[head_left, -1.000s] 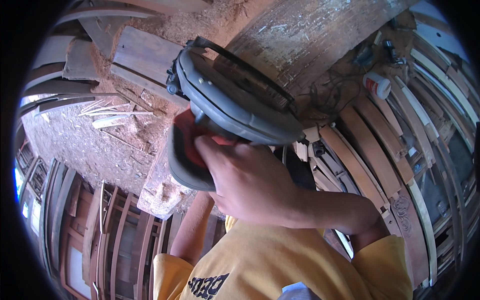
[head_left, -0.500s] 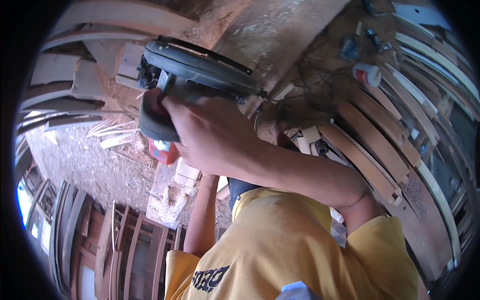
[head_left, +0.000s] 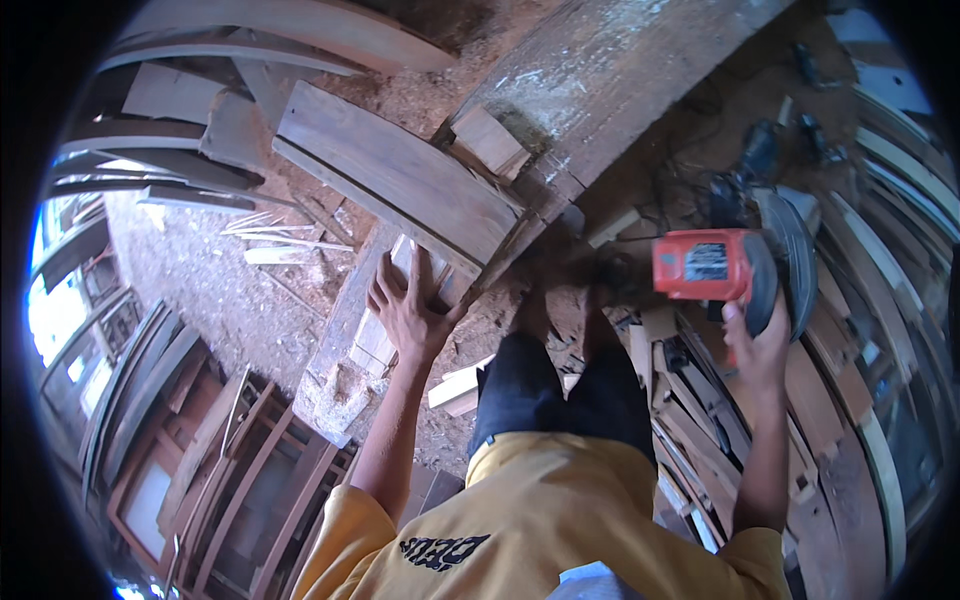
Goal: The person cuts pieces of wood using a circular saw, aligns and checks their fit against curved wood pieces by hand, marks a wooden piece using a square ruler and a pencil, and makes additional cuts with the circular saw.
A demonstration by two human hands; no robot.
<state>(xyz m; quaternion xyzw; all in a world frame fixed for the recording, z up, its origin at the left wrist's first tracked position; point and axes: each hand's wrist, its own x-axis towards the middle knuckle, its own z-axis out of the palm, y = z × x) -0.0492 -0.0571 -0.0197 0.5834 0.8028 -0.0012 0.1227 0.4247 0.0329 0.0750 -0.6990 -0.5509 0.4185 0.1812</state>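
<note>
My right hand [head_left: 757, 345] grips the handle of a circular saw [head_left: 735, 265] with a red motor housing and a grey blade guard, held out to my right above stacked curved wooden pieces. My left hand [head_left: 408, 312] lies flat with spread fingers on a pale wooden piece [head_left: 375, 330] at the near edge of a wide brown plank [head_left: 395, 180]. A small wooden block [head_left: 490, 140] sits just beyond the plank, against a large worn beam [head_left: 610, 70].
Sawdust and wood offcuts [head_left: 275, 245] cover the ground to the left. Wooden frames [head_left: 230, 480] stand at the lower left. Curved slats [head_left: 880, 330] are stacked along the right. Dark tools and cords [head_left: 765, 150] lie at the upper right.
The saw has swung from in front of my view, at the upper left, out to the right in my right hand. My left hand has come down flat onto the pale wood.
</note>
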